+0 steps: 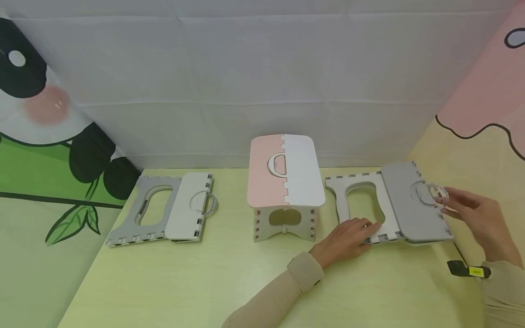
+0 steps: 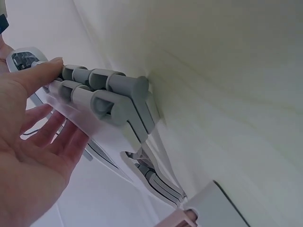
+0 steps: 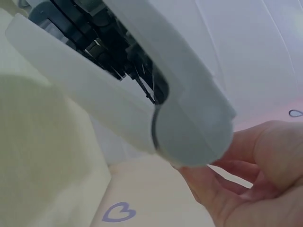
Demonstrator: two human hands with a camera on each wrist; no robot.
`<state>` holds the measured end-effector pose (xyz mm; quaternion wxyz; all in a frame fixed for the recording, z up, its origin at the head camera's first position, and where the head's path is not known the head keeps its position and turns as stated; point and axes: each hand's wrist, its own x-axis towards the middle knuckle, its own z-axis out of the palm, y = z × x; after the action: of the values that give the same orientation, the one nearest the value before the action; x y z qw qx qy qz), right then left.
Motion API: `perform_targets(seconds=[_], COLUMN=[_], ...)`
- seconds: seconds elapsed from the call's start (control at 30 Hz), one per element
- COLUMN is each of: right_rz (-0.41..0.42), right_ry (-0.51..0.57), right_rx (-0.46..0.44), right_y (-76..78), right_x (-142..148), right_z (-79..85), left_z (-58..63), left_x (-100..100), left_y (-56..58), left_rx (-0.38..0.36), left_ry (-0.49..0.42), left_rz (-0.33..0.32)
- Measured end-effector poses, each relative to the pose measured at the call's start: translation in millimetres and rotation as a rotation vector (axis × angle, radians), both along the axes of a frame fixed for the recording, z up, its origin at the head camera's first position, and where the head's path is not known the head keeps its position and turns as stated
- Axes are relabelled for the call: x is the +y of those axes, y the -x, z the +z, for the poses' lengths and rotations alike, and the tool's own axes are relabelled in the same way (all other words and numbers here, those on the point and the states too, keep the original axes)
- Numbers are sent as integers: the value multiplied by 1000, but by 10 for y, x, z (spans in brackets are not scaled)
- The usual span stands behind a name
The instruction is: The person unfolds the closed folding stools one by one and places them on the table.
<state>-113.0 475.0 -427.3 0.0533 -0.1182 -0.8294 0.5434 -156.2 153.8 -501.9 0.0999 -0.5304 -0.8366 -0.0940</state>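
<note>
A folded step stool (image 1: 414,205), with a white leg panel and a grey top, lies at the right of the table. My left hand (image 1: 344,239) grips the near edge of its white leg panel. In the left wrist view the thumb (image 2: 45,73) lies on the hinged edge, and the other fingers are on the opposite side. At the stool's right end, my right hand (image 1: 477,216) pinches the ring-shaped carry handle (image 1: 435,193). The right wrist view shows the stool's two top halves, their dark underside between them, with the right hand (image 3: 265,175) behind their rounded edge.
An unfolded pink and white stool (image 1: 305,173) stands in the middle, by the left forearm. Another folded stool (image 1: 184,209), grey and white, lies at the left. A pale wall sheet (image 1: 262,82) backs the table (image 1: 184,282). A strap with a yellow label (image 1: 476,272) is at the right wrist.
</note>
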Motion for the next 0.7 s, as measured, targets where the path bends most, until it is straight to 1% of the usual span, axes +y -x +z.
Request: perform_targets(seconds=[0.13,0.27,0.37,0.5,0.67,0.7], right_rz=[-11,-12,-18,-30,-31,-34], right_ry=[-59,-59,-84,-150,-150,-164], right_rx=[5,16,21,36,88,98], right_y=[6,8,0,-8,7,10], right_x=[-55,-94,-128,-179,-234,-247], right_z=[108,189,242,313,402,416], left_z=[8,24,42,63,94,102], left_x=[3,3,2,-4,-11,-12], left_y=[-1,-12,-25,-35,-43,-45], left_rx=[-13,-15,-34,-63,-100,-109], left_ry=[-51,-84,-97,-112,-126,-127], left_rz=[-2,-1,1,11,25,27])
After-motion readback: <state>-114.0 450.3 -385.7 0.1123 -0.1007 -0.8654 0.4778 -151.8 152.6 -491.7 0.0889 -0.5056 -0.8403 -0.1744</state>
